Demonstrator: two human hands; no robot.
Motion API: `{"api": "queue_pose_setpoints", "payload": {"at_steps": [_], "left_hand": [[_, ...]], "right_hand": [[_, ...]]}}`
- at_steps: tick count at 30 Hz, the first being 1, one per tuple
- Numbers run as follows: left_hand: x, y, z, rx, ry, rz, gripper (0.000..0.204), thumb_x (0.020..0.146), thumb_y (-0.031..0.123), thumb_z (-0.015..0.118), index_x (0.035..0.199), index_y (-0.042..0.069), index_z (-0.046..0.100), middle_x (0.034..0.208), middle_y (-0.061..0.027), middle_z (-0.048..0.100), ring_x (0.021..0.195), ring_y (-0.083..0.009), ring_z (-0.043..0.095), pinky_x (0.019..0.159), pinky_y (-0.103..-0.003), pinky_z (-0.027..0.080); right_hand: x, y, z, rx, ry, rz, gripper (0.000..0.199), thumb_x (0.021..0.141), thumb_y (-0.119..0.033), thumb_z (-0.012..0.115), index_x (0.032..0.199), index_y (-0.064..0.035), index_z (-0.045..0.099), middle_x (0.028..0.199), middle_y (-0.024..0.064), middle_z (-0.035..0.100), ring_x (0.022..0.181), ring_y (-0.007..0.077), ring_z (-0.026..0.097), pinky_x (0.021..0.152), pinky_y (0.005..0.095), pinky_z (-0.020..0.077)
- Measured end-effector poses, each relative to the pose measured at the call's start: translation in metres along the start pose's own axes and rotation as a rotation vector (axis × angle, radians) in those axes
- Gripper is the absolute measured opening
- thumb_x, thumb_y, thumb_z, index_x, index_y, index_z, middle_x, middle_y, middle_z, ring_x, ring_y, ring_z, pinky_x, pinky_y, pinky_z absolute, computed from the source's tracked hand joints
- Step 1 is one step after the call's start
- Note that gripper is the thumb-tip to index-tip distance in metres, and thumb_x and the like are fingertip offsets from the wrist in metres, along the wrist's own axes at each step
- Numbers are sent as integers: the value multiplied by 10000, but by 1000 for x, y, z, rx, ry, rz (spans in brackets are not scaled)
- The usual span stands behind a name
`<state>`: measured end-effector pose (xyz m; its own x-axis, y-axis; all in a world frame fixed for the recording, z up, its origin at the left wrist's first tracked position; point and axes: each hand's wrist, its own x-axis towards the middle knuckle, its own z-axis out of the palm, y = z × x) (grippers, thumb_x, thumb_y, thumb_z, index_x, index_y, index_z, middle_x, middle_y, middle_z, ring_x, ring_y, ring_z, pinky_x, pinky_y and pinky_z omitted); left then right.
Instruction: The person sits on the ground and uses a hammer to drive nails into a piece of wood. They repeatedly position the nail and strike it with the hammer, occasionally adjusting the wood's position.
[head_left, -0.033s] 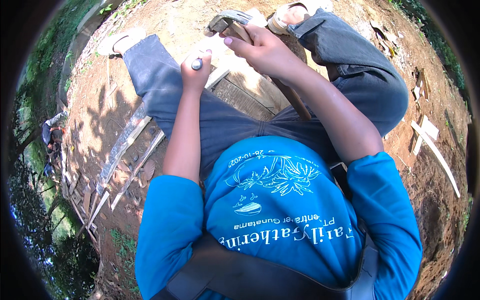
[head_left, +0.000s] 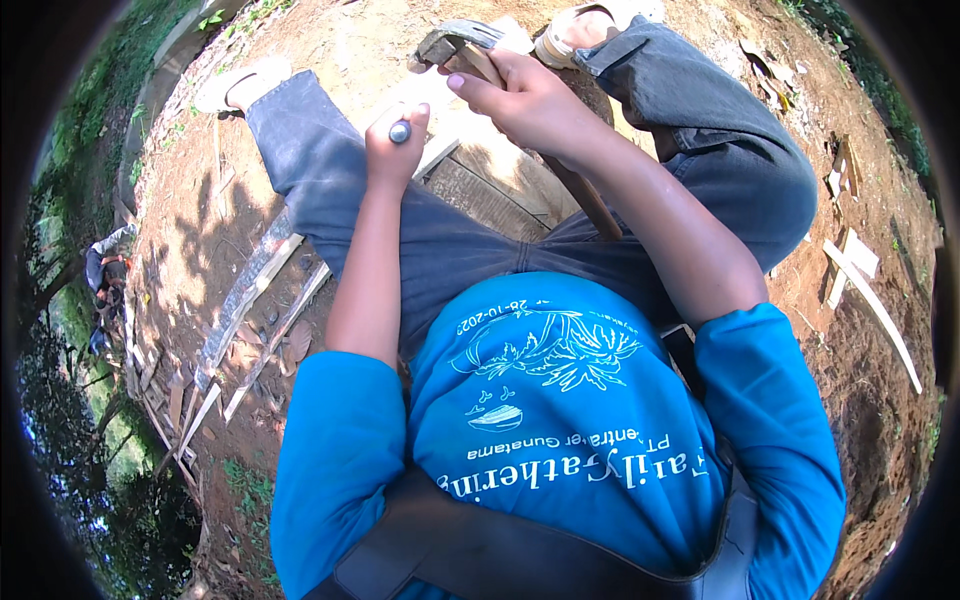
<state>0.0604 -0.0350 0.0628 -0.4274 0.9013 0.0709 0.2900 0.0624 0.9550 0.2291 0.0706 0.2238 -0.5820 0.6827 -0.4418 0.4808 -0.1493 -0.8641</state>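
Note:
My right hand is wrapped round the wooden handle of a claw hammer, close below its metal head. The handle runs back under my right forearm toward my lap. To the left, my left hand is closed in a fist on a round-ended grey tool. Only the tool's rounded end shows above the fist; its lower part is hidden. The hammer head is above and right of the fist, apart from it. Wooden boards lie between my legs, partly in shade.
Strips of split wood lie on the dirt to my left, with several more scraps beyond. A curved pale strip lies to the right. Another person is bent over at the far left. My legs frame the boards.
My left fist has tilted slightly, and the tool's round end has shifted a little to the right. My right hand and the hammer stay where they were.

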Motion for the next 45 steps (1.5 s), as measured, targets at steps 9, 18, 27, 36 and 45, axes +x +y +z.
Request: {"api": "queue_pose_setpoints", "payload": {"at_steps": [9,18,27,36,45], "left_hand": [[-21,19,22,335,-253,186,286,850,191,756,717,36,556,698,-120,561,711,-317,562,658,-429,458],[-48,65,34,110,-482,288,310,868,239,753,735,41,555,694,-113,545,731,-305,551,672,-416,457],[21,-12,-49,-145,153,-339,151,917,116,615,797,24,625,747,5,605,727,-75,556,656,-255,436],[29,-56,-40,-221,100,-223,106,942,97,635,869,23,653,813,-8,641,744,-81,578,681,-250,453],[27,-40,-30,-217,27,-142,112,948,105,644,874,23,663,792,3,646,718,-75,582,653,-241,453]], "right_hand": [[0,5,4,97,9,-85,451,920,-387,655,1106,22,629,774,57,603,699,121,550,648,296,462],[0,2,0,174,-9,24,408,944,-456,644,946,-49,608,619,-28,488,458,38,439,427,219,346],[-3,-3,-1,290,8,91,348,980,-398,620,855,-86,528,577,-55,393,480,32,377,458,220,315],[1,6,-3,319,-40,104,343,989,-396,607,854,-94,519,594,-65,391,483,28,361,461,216,319],[1,8,-1,297,-29,145,314,989,-388,606,881,-103,532,654,-62,433,511,21,377,465,207,323]]}}
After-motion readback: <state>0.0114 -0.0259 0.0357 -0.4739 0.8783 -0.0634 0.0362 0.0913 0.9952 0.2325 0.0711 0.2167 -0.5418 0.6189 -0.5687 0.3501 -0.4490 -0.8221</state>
